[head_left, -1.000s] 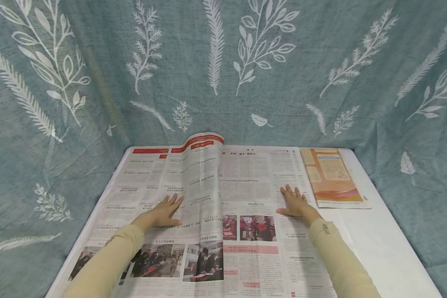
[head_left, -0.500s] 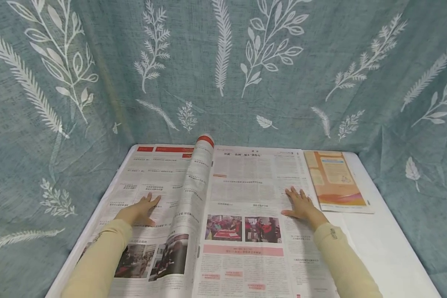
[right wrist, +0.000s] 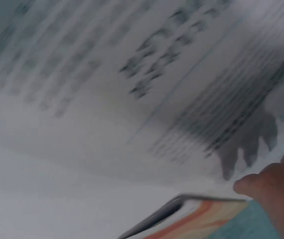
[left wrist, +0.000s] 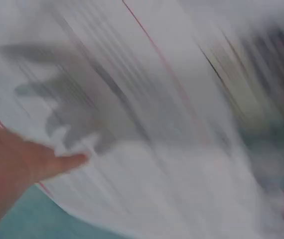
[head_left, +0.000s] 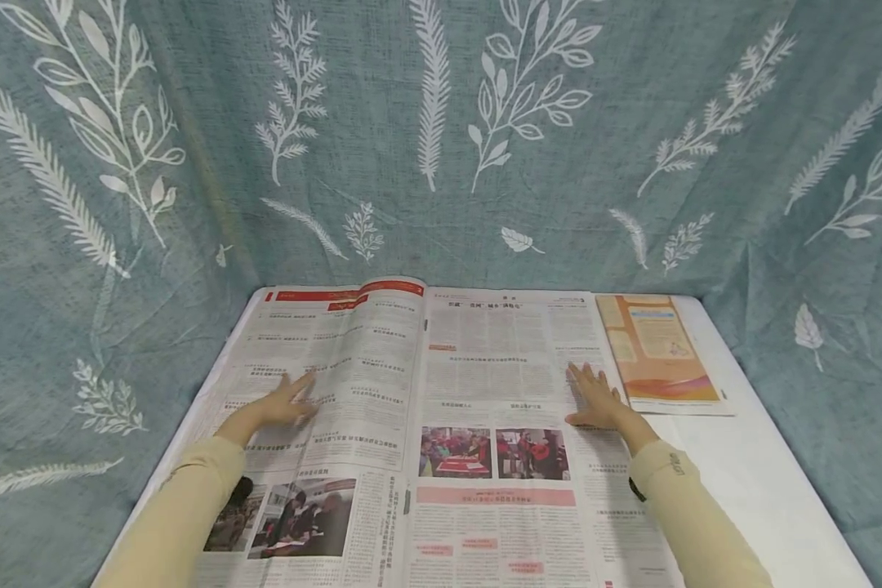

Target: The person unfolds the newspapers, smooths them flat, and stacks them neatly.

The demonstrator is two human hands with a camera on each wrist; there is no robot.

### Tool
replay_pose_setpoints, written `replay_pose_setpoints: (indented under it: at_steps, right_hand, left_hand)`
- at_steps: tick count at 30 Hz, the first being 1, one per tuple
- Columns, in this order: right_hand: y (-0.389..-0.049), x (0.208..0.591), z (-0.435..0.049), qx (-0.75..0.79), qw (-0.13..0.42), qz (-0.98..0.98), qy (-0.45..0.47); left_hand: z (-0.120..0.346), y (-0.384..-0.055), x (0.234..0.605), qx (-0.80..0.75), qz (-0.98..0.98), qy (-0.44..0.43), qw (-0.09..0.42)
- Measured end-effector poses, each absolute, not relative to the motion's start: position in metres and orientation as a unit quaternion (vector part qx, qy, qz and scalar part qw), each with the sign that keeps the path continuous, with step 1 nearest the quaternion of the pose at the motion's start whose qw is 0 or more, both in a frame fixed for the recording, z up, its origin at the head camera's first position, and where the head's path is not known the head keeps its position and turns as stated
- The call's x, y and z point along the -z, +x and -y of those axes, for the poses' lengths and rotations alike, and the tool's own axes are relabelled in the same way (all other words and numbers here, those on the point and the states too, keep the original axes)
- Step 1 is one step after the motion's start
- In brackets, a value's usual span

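An open newspaper (head_left: 496, 388) is spread across the white table. On its left page (head_left: 360, 392), which bulges upward toward the fold, my left hand (head_left: 282, 404) lies with fingers spread. In the left wrist view the same hand (left wrist: 27, 164) hovers over or touches blurred print; contact is unclear. My right hand (head_left: 599, 400) is on the right page near its outer edge, fingers apart. The right wrist view shows that hand (right wrist: 276, 184) beside its own shadow on the paper. Neither hand holds anything.
An orange printed leaflet (head_left: 661, 351), folded, lies right of the newspaper on the white tabletop (head_left: 742, 490). A grey-green curtain (head_left: 382, 163) with white leaf patterns surrounds the table at the back and sides.
The newspaper page that curled up near the middle has come down onto the left side and lies flatter. My left hand has moved left across it. My right hand has stayed almost in place.
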State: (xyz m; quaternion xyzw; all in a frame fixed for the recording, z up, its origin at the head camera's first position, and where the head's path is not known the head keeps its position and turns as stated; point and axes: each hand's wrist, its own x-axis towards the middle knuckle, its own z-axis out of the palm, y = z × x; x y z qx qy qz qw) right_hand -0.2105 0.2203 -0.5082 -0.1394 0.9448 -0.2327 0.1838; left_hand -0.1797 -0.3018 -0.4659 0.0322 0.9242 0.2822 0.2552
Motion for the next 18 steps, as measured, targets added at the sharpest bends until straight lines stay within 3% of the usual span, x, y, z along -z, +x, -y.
replay_pose_setpoints:
  at_steps: [4,7,12,18]
  right_hand:
    - [-0.21,0.509,-0.202,0.246,0.179,-0.938,-0.166]
    - [-0.204,0.512,-0.192,0.225,0.196,-0.941,-0.158]
    - [-0.199,0.515,-0.193,0.197,0.203,-0.95,-0.129]
    - [-0.2,0.518,-0.2,0.185,0.2,-0.954,-0.123]
  left_hand:
    - [0.246,-0.183,0.466,-0.273,-0.925,0.129,0.229]
    - [0.22,-0.18,0.469,-0.2,-0.937,0.141,0.248]
    - [0.211,-0.178,0.481,-0.111,-0.957,0.147,0.226]
    - [0.216,-0.177,0.494,-0.117,-0.959,0.132,0.22]
